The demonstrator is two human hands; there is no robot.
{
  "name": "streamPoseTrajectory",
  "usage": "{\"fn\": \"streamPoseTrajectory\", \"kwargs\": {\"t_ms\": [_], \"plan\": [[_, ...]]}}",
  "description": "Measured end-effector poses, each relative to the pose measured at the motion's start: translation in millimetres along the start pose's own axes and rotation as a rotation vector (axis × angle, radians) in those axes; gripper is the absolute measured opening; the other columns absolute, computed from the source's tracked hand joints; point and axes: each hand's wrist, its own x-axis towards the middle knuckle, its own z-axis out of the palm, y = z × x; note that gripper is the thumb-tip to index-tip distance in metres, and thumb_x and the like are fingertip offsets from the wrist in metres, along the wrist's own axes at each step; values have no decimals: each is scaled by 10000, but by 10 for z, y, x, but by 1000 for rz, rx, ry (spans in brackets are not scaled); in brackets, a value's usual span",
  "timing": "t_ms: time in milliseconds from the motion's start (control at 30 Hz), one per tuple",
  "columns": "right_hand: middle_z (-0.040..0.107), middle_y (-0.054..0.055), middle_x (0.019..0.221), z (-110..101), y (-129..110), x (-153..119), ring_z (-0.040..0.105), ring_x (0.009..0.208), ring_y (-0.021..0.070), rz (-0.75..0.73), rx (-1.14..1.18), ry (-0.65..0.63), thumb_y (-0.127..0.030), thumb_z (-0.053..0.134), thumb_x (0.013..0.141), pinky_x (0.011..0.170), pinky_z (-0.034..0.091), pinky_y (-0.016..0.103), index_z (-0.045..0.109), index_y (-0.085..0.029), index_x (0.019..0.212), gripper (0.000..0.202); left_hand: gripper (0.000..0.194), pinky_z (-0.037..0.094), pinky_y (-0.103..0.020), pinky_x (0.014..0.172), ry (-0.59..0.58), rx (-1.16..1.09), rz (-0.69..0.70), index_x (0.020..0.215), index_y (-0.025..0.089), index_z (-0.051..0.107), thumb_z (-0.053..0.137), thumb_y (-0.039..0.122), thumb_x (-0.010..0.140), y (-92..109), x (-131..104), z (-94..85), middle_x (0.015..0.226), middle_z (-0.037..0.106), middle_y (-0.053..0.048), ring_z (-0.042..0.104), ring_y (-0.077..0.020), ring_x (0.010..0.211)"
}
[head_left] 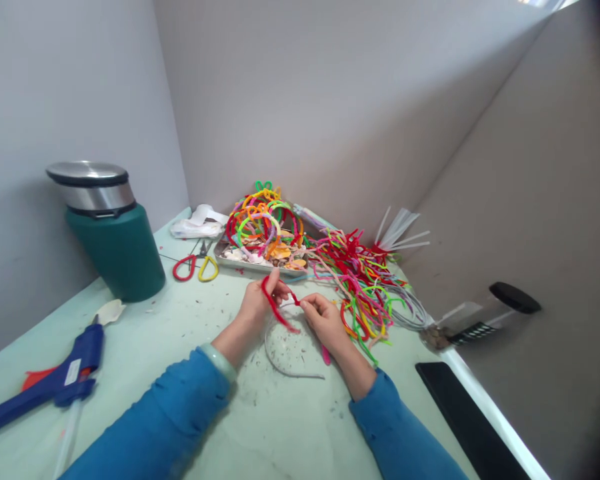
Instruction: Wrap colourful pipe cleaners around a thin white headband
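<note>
A red pipe cleaner (279,312) runs between my two hands above the table. My left hand (258,299) is closed around it, and a loose length curves down below the fingers. With thumb and forefinger, my right hand (323,316) pinches the red strand at its other side. Beneath the hands lies a thin grey headband-like hoop (285,371), part of it hidden by the hands; whether the strand is wound on it I cannot tell. A pink object (325,355) shows beside my right wrist.
Behind my hands, a metal tray (253,265) holds colourful pipe-cleaner hoops (265,223). A heap of pipe cleaners (355,267) lies to its right. Red-and-yellow-handled scissors (185,267), a green bottle (117,253) and a blue glue gun (75,373) are on the left. A clear jar (460,327) stands right.
</note>
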Motion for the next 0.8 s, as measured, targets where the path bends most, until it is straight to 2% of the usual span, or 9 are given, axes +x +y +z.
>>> {"fn": "streamPoseTrajectory", "kwargs": {"t_ms": [133,200,300,333,433,500,567,700,800], "plan": [[416,-53,481,-4,9,-7,370,463,103,19,-23,-8,-402,558,790,466,279,226,581,-183,764,222,488,384,-220,495,-12,-27,69,667,99,645,498,555,761,67,-12,-58,623,621,-62,486,-94,493],[423,-49,480,-6,13,-12,377,463,106,13,-17,-15,-411,554,790,462,277,227,585,-185,769,229,399,394,-214,520,-19,87,138,685,112,652,530,484,766,86,-44,-61,626,619,-42,496,-95,521],[441,-37,481,-5,22,-12,391,463,115,-10,3,-13,-443,555,779,451,274,231,601,-187,772,261,255,442,-225,623,-104,355,228,700,134,670,566,359,761,89,-117,-17,656,636,-33,571,-135,660],[442,-36,478,-4,26,-9,388,459,115,-15,12,-12,-453,556,775,447,270,232,603,-187,767,271,217,457,-237,670,-103,405,276,712,141,675,571,325,759,82,-138,2,692,653,-37,588,-146,706],[419,-44,473,-2,38,-1,346,434,102,4,37,-35,-453,559,778,430,246,229,595,-185,773,270,144,466,-267,779,-215,565,510,802,165,690,556,209,777,40,-177,41,837,679,-50,601,-156,822],[386,-57,472,0,48,2,304,419,88,34,56,-46,-437,558,788,420,223,225,579,-184,780,253,156,465,-270,803,-211,658,644,832,172,680,538,139,777,8,-185,45,909,656,-58,591,-150,862],[354,-67,471,4,61,3,278,413,81,60,69,-45,-425,559,794,412,199,221,565,-185,780,240,182,471,-263,784,-170,734,714,865,172,659,527,94,766,-20,-189,39,978,603,-66,571,-147,892],[354,-66,469,15,80,4,284,413,83,59,82,-21,-424,565,787,411,199,221,564,-188,769,237,175,468,-256,720,-95,867,770,882,159,613,509,79,766,-58,-204,29,986,510,-73,534,-151,880],[394,-55,470,17,64,2,320,424,93,35,75,7,-432,576,769,417,228,225,577,-188,754,244,155,455,-250,687,-114,969,782,858,165,597,475,92,796,-71,-223,29,900,505,-50,523,-138,798]]}}
